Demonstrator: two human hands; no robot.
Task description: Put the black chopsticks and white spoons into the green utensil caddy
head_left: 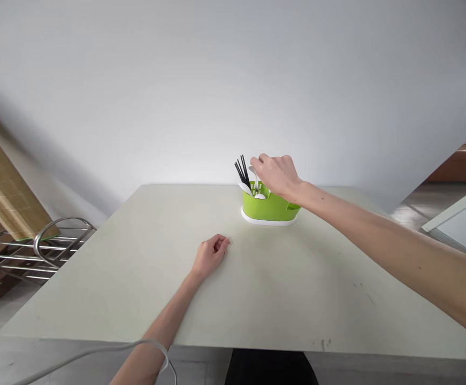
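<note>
A green utensil holder [270, 209] on a white base stands near the back of the pale table [156, 256]. Black chopsticks [242, 170] lean out of its left side, beside white spoons [244, 188]. Above the holder, my right hand [276, 172] pinches the top of a white utensil [256, 179], whose lower part is down in the holder. My left hand [212, 252] rests on the table in front and to the left of the holder, its fingers curled with nothing visible in them.
A metal rack [56, 251] and a leaning wooden board [8, 182] are beyond the table's left edge. The wall rises right behind the table. A grey cable [108, 347] crosses over my left forearm.
</note>
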